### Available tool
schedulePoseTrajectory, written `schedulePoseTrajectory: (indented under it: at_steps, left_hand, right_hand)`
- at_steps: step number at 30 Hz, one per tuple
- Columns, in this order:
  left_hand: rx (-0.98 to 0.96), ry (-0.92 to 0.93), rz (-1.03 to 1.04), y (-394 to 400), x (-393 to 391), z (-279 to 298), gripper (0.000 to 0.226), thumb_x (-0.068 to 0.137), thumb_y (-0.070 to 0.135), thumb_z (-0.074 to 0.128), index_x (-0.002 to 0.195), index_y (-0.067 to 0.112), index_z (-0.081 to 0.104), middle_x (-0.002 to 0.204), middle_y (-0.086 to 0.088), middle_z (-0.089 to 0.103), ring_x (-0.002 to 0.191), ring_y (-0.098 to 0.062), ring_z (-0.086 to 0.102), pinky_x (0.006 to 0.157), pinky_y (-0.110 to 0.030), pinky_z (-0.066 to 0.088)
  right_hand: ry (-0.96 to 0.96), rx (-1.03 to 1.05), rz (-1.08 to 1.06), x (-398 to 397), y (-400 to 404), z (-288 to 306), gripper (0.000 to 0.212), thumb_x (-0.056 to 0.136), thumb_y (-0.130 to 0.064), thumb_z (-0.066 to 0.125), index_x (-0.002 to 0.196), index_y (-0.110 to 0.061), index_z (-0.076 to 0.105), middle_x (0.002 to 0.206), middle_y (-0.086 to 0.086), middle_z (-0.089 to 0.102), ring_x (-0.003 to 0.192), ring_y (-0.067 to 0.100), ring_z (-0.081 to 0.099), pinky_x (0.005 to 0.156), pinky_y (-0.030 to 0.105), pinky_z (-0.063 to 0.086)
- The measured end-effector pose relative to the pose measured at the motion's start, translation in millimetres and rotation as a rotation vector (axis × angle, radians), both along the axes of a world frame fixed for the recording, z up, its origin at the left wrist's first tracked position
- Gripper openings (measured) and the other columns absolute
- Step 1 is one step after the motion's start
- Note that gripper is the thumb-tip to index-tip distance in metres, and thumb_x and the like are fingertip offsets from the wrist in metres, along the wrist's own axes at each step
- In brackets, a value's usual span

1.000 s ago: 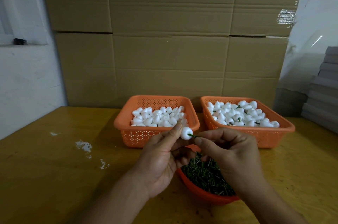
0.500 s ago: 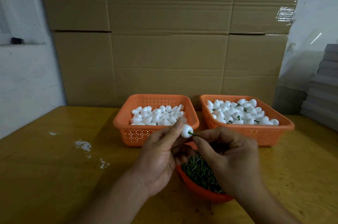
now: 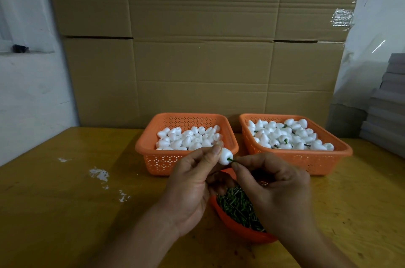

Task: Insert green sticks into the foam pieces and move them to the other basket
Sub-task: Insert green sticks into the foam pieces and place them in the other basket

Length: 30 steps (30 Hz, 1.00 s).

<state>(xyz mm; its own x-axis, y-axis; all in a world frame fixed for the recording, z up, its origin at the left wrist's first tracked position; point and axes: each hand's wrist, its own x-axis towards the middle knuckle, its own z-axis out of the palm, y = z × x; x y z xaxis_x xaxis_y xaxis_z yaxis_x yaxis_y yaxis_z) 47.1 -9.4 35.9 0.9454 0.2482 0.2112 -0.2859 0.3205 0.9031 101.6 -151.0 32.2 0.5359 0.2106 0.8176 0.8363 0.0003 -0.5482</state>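
A stack of brown cardboard boxes point(image 3: 197, 48) stands along the far edge of the yellow wooden counter point(image 3: 65, 202). Before it sit two orange perforated plastic baskets: the left basket point(image 3: 153, 158) holds plain white foam pieces, the right basket point(image 3: 324, 158) pieces with sticks. Nearer, an orange bowl point(image 3: 238, 229) holds loose green sticks. Above it, the left hand point(image 3: 192, 184) pinches a white foam piece point(image 3: 225, 156); the right hand point(image 3: 280, 189) pinches a green stick point(image 3: 230, 160) entering it.

I see a yellowish wooden table point(image 3: 54, 202) carrying two orange perforated plastic baskets point(image 3: 153, 158) point(image 3: 328, 158), an orange bowl point(image 3: 236, 227), and white flecks point(image 3: 99, 173).
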Motion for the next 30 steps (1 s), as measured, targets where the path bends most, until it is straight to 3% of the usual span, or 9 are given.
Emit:
schedulePoseTrajectory:
  at_steps: [4, 9, 14, 20, 25, 28, 30]
  left_hand:
    - [0.019, -0.016, 0.015, -0.9, 0.5, -3.0, 0.031, 0.078, 0.039, 0.071, 0.094, 0.013, 0.074, 0.088, -0.012, 0.068, 0.067, -0.020, 0.064, 0.052, -0.024, 0.046]
    - [0.040, -0.040, 0.060, -1.3, 2.2, -3.6, 0.036, 0.075, 0.038, 0.072, 0.097, 0.010, 0.072, 0.084, -0.011, 0.070, 0.064, -0.018, 0.065, 0.049, -0.024, 0.045]
    - [0.073, -0.098, 0.096, -1.1, 3.6, -5.2, 0.034, 0.072, 0.036, 0.075, 0.095, 0.011, 0.078, 0.086, -0.013, 0.072, 0.068, -0.017, 0.063, 0.052, -0.024, 0.047]
    - [0.142, -0.126, 0.088, -0.3, 3.8, -7.1, 0.036, 0.073, 0.033, 0.078, 0.104, 0.015, 0.078, 0.085, -0.012, 0.071, 0.074, -0.018, 0.062, 0.059, -0.025, 0.048]
    - [0.230, -0.152, 0.153, -0.4, 5.6, -12.0, 0.033, 0.081, 0.037, 0.074, 0.109, 0.018, 0.076, 0.076, -0.002, 0.068, 0.070, -0.011, 0.058, 0.064, -0.025, 0.048]
    - [0.312, -0.174, 0.200, -0.6, 5.9, -13.2, 0.041, 0.080, 0.048, 0.071, 0.110, 0.021, 0.075, 0.075, 0.005, 0.068, 0.071, -0.006, 0.059, 0.066, -0.022, 0.048]
    - [0.352, -0.204, 0.210, -1.3, 5.6, -12.7, 0.035, 0.084, 0.045, 0.069, 0.108, 0.021, 0.075, 0.076, 0.008, 0.069, 0.072, -0.002, 0.061, 0.066, -0.018, 0.048]
  right_hand:
    - [-0.006, -0.011, -0.006, 0.2, -0.1, -0.2, 0.008, 0.079, -0.017, 0.075, 0.087, -0.019, 0.076, 0.075, -0.018, 0.073, 0.064, -0.004, 0.070, 0.057, 0.010, 0.054]
    - [0.022, -0.028, -0.028, 2.6, -0.4, -3.4, 0.010, 0.078, -0.006, 0.082, 0.084, -0.014, 0.079, 0.072, -0.014, 0.074, 0.062, 0.000, 0.071, 0.055, 0.013, 0.053]
    - [0.092, -0.043, -0.034, 4.1, -0.4, -5.5, 0.009, 0.079, -0.012, 0.081, 0.084, -0.020, 0.079, 0.071, -0.016, 0.074, 0.061, 0.003, 0.071, 0.053, 0.020, 0.056]
    - [0.133, -0.019, 0.066, -0.6, 2.3, 0.1, 0.003, 0.081, -0.026, 0.074, 0.079, -0.025, 0.076, 0.068, -0.019, 0.073, 0.061, 0.001, 0.071, 0.056, 0.011, 0.052]
    - [0.199, -0.020, 0.096, -1.2, 4.9, -5.0, 0.012, 0.084, -0.013, 0.076, 0.079, -0.023, 0.078, 0.070, -0.008, 0.076, 0.065, 0.011, 0.074, 0.062, 0.029, 0.061]
    - [0.232, -0.011, 0.083, -2.8, 6.7, -5.2, 0.013, 0.082, -0.014, 0.077, 0.077, -0.025, 0.078, 0.070, -0.008, 0.076, 0.066, 0.011, 0.074, 0.063, 0.032, 0.060]
    - [0.246, 0.001, 0.072, -5.0, 8.1, -4.9, 0.015, 0.082, -0.013, 0.078, 0.079, -0.028, 0.078, 0.069, -0.010, 0.076, 0.065, 0.009, 0.074, 0.063, 0.031, 0.060]
